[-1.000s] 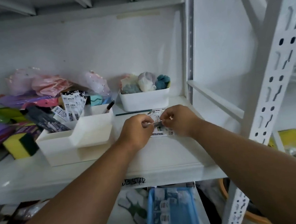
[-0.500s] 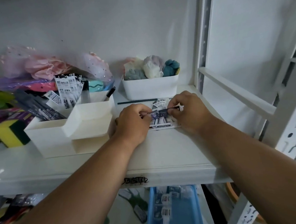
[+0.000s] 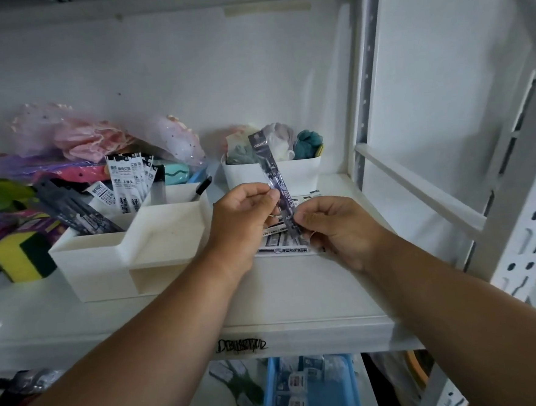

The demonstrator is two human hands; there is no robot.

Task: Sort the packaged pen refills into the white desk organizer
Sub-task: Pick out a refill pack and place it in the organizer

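Both hands pinch one dark refill packet (image 3: 275,183) upright over the loose packets (image 3: 290,244) on the shelf (image 3: 298,295), left hand (image 3: 242,217) mid-length, right hand (image 3: 335,229) at its bottom; it likely goes next left into the white desk organizer (image 3: 111,255), beside the dark packets (image 3: 77,213)

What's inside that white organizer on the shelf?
The white organizer holds upright white refill packets in a back compartment, dark packets leaning at its left, and a black pen. The front tray looks empty; the compartment bottoms are hidden.
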